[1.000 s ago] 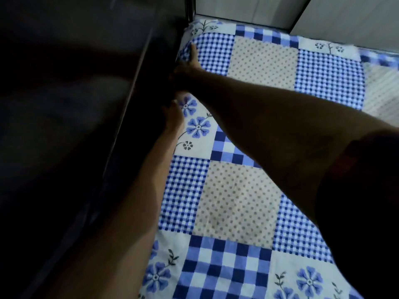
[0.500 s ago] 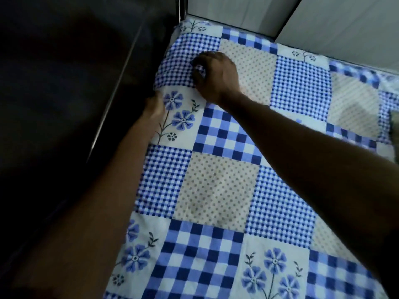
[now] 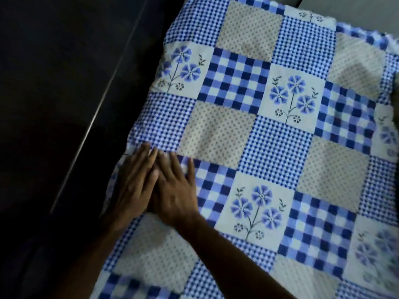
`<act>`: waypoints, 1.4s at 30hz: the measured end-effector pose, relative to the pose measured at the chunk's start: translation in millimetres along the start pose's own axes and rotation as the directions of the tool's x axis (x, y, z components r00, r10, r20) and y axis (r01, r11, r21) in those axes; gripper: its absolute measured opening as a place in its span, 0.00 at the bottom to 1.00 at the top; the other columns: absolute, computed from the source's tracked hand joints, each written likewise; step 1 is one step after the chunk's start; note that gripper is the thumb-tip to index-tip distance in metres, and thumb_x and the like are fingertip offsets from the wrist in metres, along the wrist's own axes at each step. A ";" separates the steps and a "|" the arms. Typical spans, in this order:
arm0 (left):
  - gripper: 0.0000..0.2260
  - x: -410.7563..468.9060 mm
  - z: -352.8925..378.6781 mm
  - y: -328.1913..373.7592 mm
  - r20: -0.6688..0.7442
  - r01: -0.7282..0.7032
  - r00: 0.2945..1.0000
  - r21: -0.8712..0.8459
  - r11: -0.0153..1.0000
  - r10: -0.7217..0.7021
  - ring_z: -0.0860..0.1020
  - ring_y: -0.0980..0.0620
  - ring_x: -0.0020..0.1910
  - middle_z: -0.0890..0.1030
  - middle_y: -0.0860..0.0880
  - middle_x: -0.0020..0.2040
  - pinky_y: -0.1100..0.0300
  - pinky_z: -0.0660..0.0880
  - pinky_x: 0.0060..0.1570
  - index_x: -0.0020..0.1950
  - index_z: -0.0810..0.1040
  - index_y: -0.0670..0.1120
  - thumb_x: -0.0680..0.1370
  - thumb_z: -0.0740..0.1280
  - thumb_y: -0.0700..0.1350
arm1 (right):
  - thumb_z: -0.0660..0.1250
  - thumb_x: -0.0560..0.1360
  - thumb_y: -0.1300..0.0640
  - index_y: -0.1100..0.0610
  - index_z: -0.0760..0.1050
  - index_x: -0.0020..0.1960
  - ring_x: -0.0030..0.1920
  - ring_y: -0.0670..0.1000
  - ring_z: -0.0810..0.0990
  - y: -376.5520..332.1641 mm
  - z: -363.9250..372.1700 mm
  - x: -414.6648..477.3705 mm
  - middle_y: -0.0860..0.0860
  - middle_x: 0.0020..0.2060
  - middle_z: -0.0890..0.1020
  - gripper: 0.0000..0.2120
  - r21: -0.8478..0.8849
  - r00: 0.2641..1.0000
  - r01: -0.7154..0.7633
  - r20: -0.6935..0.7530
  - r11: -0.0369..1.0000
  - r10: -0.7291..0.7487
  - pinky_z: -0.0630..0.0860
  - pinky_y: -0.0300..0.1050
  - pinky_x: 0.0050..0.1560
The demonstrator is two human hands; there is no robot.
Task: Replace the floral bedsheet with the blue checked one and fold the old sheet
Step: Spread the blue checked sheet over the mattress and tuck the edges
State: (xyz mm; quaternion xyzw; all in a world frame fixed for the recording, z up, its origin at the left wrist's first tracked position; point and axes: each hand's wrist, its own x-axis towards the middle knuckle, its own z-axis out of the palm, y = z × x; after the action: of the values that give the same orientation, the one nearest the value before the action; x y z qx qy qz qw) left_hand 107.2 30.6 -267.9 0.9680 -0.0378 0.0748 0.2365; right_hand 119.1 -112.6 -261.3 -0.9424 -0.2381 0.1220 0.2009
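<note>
The blue checked bedsheet (image 3: 269, 134), a patchwork of blue checks, dotted beige squares and blue flower panels, lies spread over the bed and fills most of the view. My left hand (image 3: 131, 184) lies flat on the sheet at the bed's left edge, fingers straight. My right hand (image 3: 174, 190) presses flat on the sheet beside it, partly overlapping the left hand's fingers. Neither hand holds anything. The floral bedsheet is not in view.
A dark wooden panel (image 3: 71, 104) with a thin bright strip runs along the bed's left side, tight against the mattress. A pale wall (image 3: 354, 11) stands behind the bed at the top right. A dark object (image 3: 396, 100) shows at the right edge.
Both hands have come back from the far left edge toward me and now lie flat together on the sheet. The view has shifted nearer and downward.
</note>
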 end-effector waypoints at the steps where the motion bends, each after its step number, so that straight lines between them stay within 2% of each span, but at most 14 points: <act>1: 0.22 -29.5 -5.0 -0.5 0.029 -0.013 0.999 0.056 0.998 0.012 0.63 0.39 0.76 0.65 0.38 0.77 0.34 0.63 0.70 0.74 0.67 0.35 0.85 0.54 0.48 | 0.56 0.80 0.44 0.51 0.63 0.79 0.80 0.57 0.54 -4.8 3.2 -25.4 0.51 0.79 0.62 0.28 0.003 0.999 0.039 0.030 0.999 -0.039 0.52 0.70 0.75; 5: 0.16 -139.3 -19.2 1.0 0.088 -0.158 0.986 0.295 0.942 0.138 0.65 0.28 0.73 0.67 0.30 0.73 0.30 0.67 0.64 0.64 0.74 0.28 0.80 0.63 0.36 | 0.52 0.82 0.43 0.52 0.65 0.78 0.80 0.57 0.54 19.1 -5.9 -99.2 0.52 0.80 0.59 0.27 -0.023 0.995 0.090 0.036 0.996 -0.089 0.49 0.68 0.75; 8: 0.22 -199.6 -27.4 4.1 0.028 0.162 0.985 0.219 0.962 -0.172 0.64 0.34 0.75 0.64 0.32 0.75 0.39 0.63 0.72 0.73 0.67 0.31 0.82 0.57 0.43 | 0.50 0.82 0.41 0.51 0.62 0.79 0.81 0.57 0.52 61.2 -18.7 -122.5 0.53 0.81 0.56 0.28 -0.047 0.999 -0.042 -0.019 0.998 0.041 0.48 0.67 0.77; 11: 0.27 -249.8 -34.4 20.6 -0.029 0.465 0.885 0.132 0.875 -0.465 0.68 0.35 0.72 0.65 0.35 0.75 0.44 0.66 0.70 0.77 0.62 0.35 0.83 0.52 0.51 | 0.46 0.83 0.40 0.50 0.54 0.82 0.81 0.56 0.46 85.5 -23.4 -155.6 0.52 0.82 0.51 0.29 -0.057 0.994 -0.096 0.038 0.994 0.098 0.44 0.67 0.78; 14: 0.27 -284.7 -38.0 47.0 -0.062 0.582 0.813 0.119 0.804 -0.579 0.67 0.37 0.73 0.66 0.37 0.76 0.43 0.68 0.69 0.77 0.63 0.39 0.83 0.52 0.54 | 0.48 0.83 0.40 0.50 0.56 0.81 0.81 0.55 0.47 83.9 -11.5 -212.1 0.52 0.81 0.51 0.29 -0.059 0.994 0.020 0.108 0.998 -0.013 0.42 0.66 0.77; 17: 0.25 -304.3 -39.5 79.3 -0.077 0.649 0.760 0.134 0.749 -0.645 0.71 0.36 0.68 0.71 0.38 0.72 0.42 0.72 0.63 0.73 0.71 0.39 0.79 0.58 0.51 | 0.54 0.82 0.41 0.50 0.64 0.78 0.80 0.57 0.55 67.2 0.8 -285.8 0.53 0.80 0.58 0.27 -0.069 0.969 0.184 0.182 0.980 -0.169 0.48 0.67 0.75; 20: 0.19 -303.8 -37.8 126.9 -0.050 0.607 0.793 0.145 0.782 -0.607 0.77 0.36 0.56 0.79 0.40 0.60 0.46 0.75 0.54 0.62 0.80 0.40 0.77 0.60 0.48 | 0.59 0.78 0.43 0.51 0.71 0.74 0.78 0.56 0.62 61.9 0.5 -354.8 0.53 0.78 0.66 0.26 -0.016 0.928 0.301 0.233 0.953 -0.289 0.54 0.65 0.73; 23: 0.17 -289.3 -27.0 171.9 0.025 0.547 0.837 0.026 0.837 -0.547 0.79 0.38 0.51 0.81 0.42 0.54 0.47 0.78 0.51 0.57 0.82 0.41 0.79 0.60 0.50 | 0.67 0.73 0.50 0.51 0.81 0.60 0.68 0.57 0.75 73.2 -11.7 -396.3 0.53 0.69 0.76 0.17 0.178 0.883 0.351 0.264 0.919 -0.388 0.70 0.60 0.66; 25: 0.16 -274.2 -14.7 202.1 0.107 0.508 0.857 -0.002 0.861 -0.505 0.76 0.40 0.56 0.79 0.42 0.58 0.45 0.78 0.54 0.59 0.81 0.42 0.79 0.61 0.49 | 0.63 0.77 0.52 0.53 0.81 0.59 0.61 0.58 0.78 87.4 -29.0 -406.4 0.53 0.64 0.80 0.14 0.286 0.905 0.273 0.248 0.919 -0.346 0.77 0.55 0.58; 29: 0.20 -244.6 15.3 256.1 0.283 0.337 0.909 -0.070 0.939 -0.306 0.72 0.43 0.63 0.77 0.44 0.63 0.47 0.74 0.62 0.62 0.81 0.44 0.81 0.57 0.53 | 0.64 0.78 0.57 0.55 0.82 0.55 0.51 0.58 0.79 128.3 -61.2 -406.1 0.53 0.55 0.83 0.10 0.264 0.985 0.116 0.093 0.958 -0.145 0.79 0.51 0.49; 32: 0.15 -225.8 38.2 290.6 0.405 0.240 0.898 -0.122 0.963 -0.172 0.75 0.44 0.57 0.79 0.44 0.58 0.47 0.75 0.58 0.59 0.81 0.43 0.82 0.59 0.48 | 0.64 0.77 0.60 0.57 0.83 0.53 0.50 0.58 0.78 167.9 -86.2 -403.2 0.53 0.52 0.83 0.10 0.253 0.999 0.014 0.045 0.967 -0.026 0.79 0.53 0.47; 36: 0.10 -199.4 55.8 339.1 0.547 0.300 0.831 -0.291 0.908 -0.100 0.79 0.42 0.55 0.82 0.43 0.58 0.49 0.76 0.58 0.62 0.81 0.40 0.82 0.65 0.38 | 0.65 0.78 0.59 0.55 0.83 0.56 0.54 0.57 0.80 202.0 -140.5 -414.7 0.51 0.54 0.84 0.10 0.318 0.985 -0.146 -0.037 0.937 0.166 0.80 0.54 0.49; 39: 0.10 -175.8 67.5 375.3 0.588 0.435 0.793 -0.364 0.824 -0.159 0.79 0.44 0.59 0.81 0.44 0.61 0.48 0.76 0.61 0.62 0.80 0.43 0.82 0.66 0.40 | 0.66 0.79 0.57 0.54 0.83 0.58 0.55 0.56 0.80 216.9 -197.3 -424.7 0.50 0.55 0.84 0.10 0.326 0.952 -0.153 -0.204 0.933 0.227 0.78 0.50 0.52; 42: 0.11 -131.1 78.6 426.5 0.636 0.576 0.727 -0.360 0.734 -0.258 0.78 0.46 0.58 0.79 0.45 0.63 0.52 0.74 0.59 0.64 0.78 0.45 0.83 0.64 0.42 | 0.66 0.78 0.58 0.56 0.83 0.56 0.51 0.53 0.79 241.9 -257.5 -437.6 0.51 0.52 0.84 0.10 0.220 0.852 -0.179 -0.453 0.959 0.263 0.74 0.46 0.51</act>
State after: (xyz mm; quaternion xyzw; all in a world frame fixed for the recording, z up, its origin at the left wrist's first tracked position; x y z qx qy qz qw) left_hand -58.4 -378.5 -165.3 0.8224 0.1061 -0.2757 0.4863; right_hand -75.3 -607.9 -79.1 -0.9437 -0.0597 -0.0720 0.3174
